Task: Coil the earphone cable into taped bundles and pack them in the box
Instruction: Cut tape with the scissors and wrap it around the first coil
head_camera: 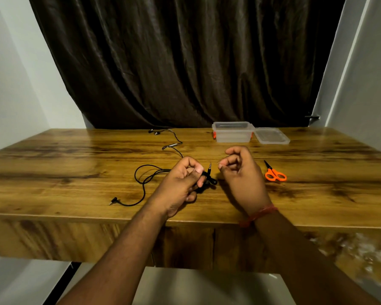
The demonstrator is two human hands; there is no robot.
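Pinching a coiled black earphone bundle at frame centre, the left hand hides most of it; its plug points up, right hand loosely curled, holding nothing

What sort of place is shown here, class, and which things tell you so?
Probably a room at home, set up as a small work desk: a glossy wooden table stands against a dark brown pleated curtain between plain white walls, with small orange-handled scissors lying on it.
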